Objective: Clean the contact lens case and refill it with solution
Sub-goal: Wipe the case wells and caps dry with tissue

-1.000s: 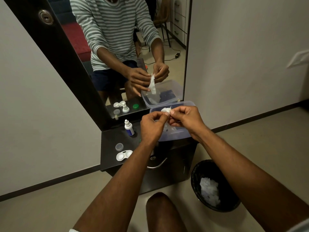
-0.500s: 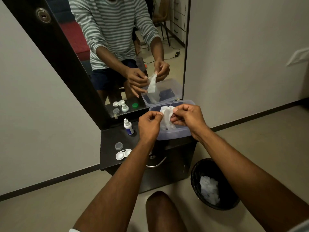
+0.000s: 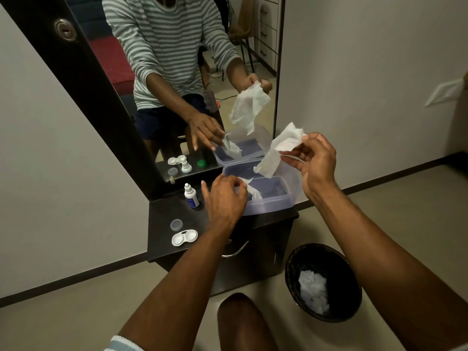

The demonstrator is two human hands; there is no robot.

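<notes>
No legible text, brand, number or sign appears anywhere in the head view. The solution bottle (image 3: 191, 196) carries a dark blue label, but its print is too small and blurred to read. The contact lens case (image 3: 184, 238) and the loose cap (image 3: 176, 224) beside it show no visible markings.

Two bare hands appear, the left hand (image 3: 225, 198) and the right hand (image 3: 315, 163). On the black dresser top (image 3: 162, 224) stand one white double-well contact lens case (image 3: 184, 238), one loose clear round cap (image 3: 176, 224), one small white solution bottle with a blue label (image 3: 191, 195) and one translucent rectangular plastic box (image 3: 268, 203). White tissue counts two pieces, one raised sheet (image 3: 281, 150) and one piece in the box (image 3: 253, 192), with one black round waste bin (image 3: 323, 282) on the floor holding one crumpled white wad (image 3: 314, 290).
</notes>
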